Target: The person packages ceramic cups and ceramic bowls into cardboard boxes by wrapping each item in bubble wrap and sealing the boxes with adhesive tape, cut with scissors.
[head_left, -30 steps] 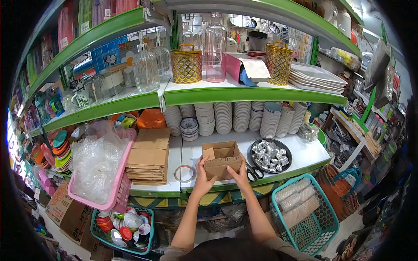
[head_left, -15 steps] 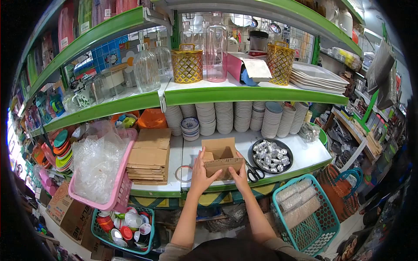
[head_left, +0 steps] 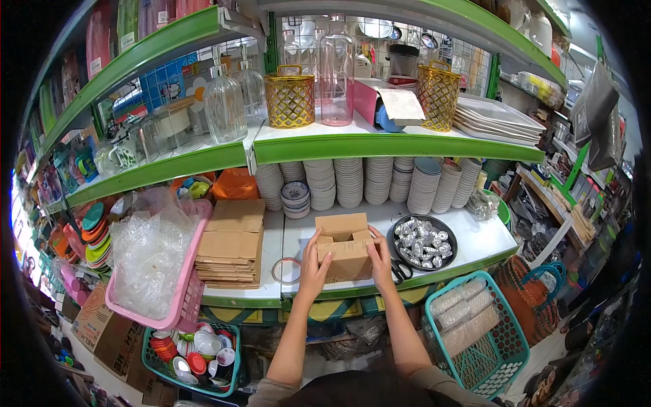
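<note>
A small brown cardboard box stands on the white shelf between my hands. Its back flap is raised, the side flaps lean inward, and a dark gap shows at the top. My left hand grips its left side, thumb on the front face. On the right side my right hand holds it the same way. Black-handled scissors lie just right of my right hand, partly hidden by the round black tray, which bears several silver foil-like pieces. Left of the box lies a tape ring.
Flattened cardboard boxes are stacked at left, beside a pink basket of bubble wrap. Stacked white bowls line the back. A green shelf edge runs above. Teal baskets stand below at both sides.
The front flap has gone from folded down toward me to up, and the side flaps now lean inward over the opening. Both hands have shifted slightly along the box sides.
</note>
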